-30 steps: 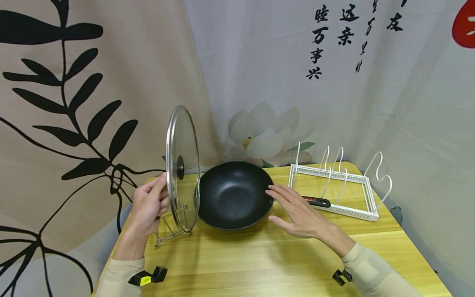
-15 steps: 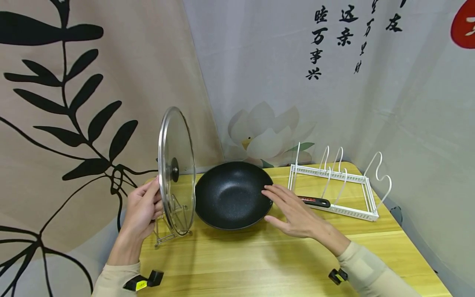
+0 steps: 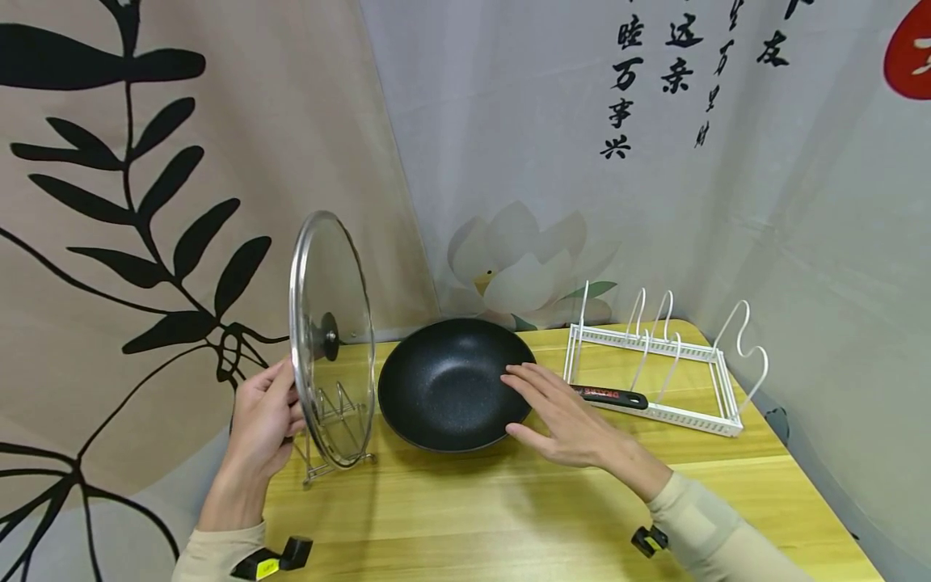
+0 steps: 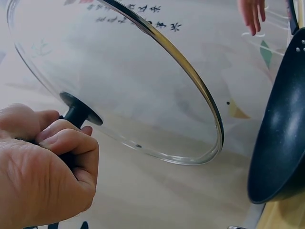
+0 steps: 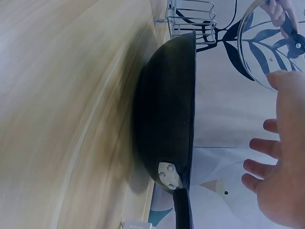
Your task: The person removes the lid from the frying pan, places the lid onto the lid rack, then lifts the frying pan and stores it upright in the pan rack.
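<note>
My left hand (image 4: 52, 167) grips the black knob (image 4: 76, 112) of a glass pot lid (image 3: 330, 267) with a metal rim. The lid stands on edge in the air, left of the black wok (image 3: 451, 388), and overlaps a small wire rack (image 3: 338, 404) in the head view. The wok sits upright on the table, its handle (image 3: 609, 396) pointing right. Over the wok's right rim hovers my right hand (image 3: 563, 416), fingers spread and holding nothing; in the right wrist view this hand (image 5: 286, 157) shows apart from the wok (image 5: 164, 105).
A white rack (image 3: 687, 412) with upright hooks stands at the table's back right, partly behind the wok handle. The wooden table (image 3: 465, 517) ends against a printed curtain (image 3: 509, 145) at the back.
The left hand has carried the lid leftward, away from the wok and over the wire rack. My right hand has drifted slightly left above the wok's rim.
</note>
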`<action>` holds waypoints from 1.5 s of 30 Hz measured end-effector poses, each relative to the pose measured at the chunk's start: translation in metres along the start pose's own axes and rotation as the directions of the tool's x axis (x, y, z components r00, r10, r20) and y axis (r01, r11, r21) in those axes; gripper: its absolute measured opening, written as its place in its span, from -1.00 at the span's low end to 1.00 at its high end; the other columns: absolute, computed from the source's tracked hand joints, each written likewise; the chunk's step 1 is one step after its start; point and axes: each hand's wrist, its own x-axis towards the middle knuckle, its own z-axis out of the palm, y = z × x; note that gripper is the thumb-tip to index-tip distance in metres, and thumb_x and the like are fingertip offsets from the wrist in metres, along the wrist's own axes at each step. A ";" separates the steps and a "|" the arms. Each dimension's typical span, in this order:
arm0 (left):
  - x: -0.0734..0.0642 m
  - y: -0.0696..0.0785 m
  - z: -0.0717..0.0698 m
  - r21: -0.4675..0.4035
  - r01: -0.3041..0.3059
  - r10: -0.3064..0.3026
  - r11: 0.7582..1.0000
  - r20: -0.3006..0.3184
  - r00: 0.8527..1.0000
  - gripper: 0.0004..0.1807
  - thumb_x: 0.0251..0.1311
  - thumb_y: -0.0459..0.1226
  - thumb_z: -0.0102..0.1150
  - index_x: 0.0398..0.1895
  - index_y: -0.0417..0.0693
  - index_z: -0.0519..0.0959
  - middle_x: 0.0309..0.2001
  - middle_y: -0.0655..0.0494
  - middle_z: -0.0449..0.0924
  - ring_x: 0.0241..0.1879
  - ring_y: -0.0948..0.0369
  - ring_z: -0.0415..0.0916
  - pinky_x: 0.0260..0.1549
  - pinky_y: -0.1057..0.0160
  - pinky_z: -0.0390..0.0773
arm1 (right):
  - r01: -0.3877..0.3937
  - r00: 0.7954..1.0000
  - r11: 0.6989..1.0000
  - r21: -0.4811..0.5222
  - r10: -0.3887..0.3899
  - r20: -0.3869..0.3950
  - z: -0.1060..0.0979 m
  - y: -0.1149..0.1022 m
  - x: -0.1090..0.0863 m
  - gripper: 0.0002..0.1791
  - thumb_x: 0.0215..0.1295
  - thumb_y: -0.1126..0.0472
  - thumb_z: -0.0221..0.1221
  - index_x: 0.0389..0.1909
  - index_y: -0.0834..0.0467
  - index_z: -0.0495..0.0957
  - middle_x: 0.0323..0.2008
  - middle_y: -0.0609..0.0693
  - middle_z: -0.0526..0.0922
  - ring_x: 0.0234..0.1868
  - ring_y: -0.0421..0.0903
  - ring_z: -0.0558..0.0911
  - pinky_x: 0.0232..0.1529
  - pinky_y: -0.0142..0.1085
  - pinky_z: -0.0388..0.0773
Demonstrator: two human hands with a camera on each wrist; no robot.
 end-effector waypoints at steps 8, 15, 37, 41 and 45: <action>-0.002 0.003 -0.003 -0.011 -0.008 0.008 1.000 -0.025 1.000 -0.64 0.76 0.02 0.10 -0.02 0.11 0.84 -0.62 0.35 0.32 -0.71 0.32 0.01 -0.63 0.12 -0.16 | 0.002 1.000 0.999 0.046 -0.003 0.007 0.005 -0.005 0.007 -0.19 0.66 -0.16 0.25 0.76 0.03 0.28 0.75 0.06 0.35 0.79 0.20 0.30 0.75 0.24 0.33; -0.005 0.005 -0.006 -0.002 -0.002 0.002 1.000 -0.041 0.999 -0.66 0.76 0.00 0.13 -0.04 0.09 0.83 -0.59 0.35 0.37 -0.71 0.40 0.15 -0.64 0.13 -0.12 | 0.000 1.000 0.998 0.067 -0.001 0.019 0.012 -0.011 0.014 -0.19 0.68 -0.21 0.22 0.77 0.01 0.27 0.76 0.04 0.34 0.80 0.17 0.29 0.75 0.23 0.33; -0.009 0.012 -0.010 -0.047 -0.067 0.066 0.997 -0.034 0.997 -0.67 0.77 -0.08 0.10 -0.04 -0.02 0.80 -0.61 0.32 0.44 -0.61 0.09 -0.05 -0.62 0.09 -0.09 | 0.022 0.999 0.996 0.083 -0.025 0.041 0.029 -0.024 0.035 -0.22 0.70 -0.19 0.19 0.75 0.05 0.30 0.73 0.09 0.38 0.77 0.19 0.34 0.74 0.21 0.35; -0.010 0.012 -0.011 -0.060 -0.069 0.067 0.996 -0.041 0.997 -0.67 0.77 -0.08 0.12 -0.06 -0.04 0.80 -0.62 0.31 0.43 -0.61 0.08 -0.06 -0.61 0.08 -0.09 | 0.021 0.998 0.995 0.097 -0.026 0.050 0.032 -0.025 0.036 -0.22 0.70 -0.18 0.19 0.75 0.07 0.30 0.73 0.11 0.38 0.77 0.18 0.33 0.76 0.21 0.33; -0.011 0.013 -0.012 -0.074 -0.074 0.070 0.995 -0.048 0.996 -0.66 0.77 -0.10 0.11 -0.12 -0.06 0.78 -0.63 0.30 0.41 -0.61 0.06 -0.09 -0.60 0.07 -0.11 | 0.032 0.998 0.994 0.103 -0.038 0.050 0.036 -0.026 0.038 -0.23 0.71 -0.18 0.19 0.75 0.07 0.30 0.73 0.12 0.38 0.76 0.18 0.34 0.76 0.20 0.33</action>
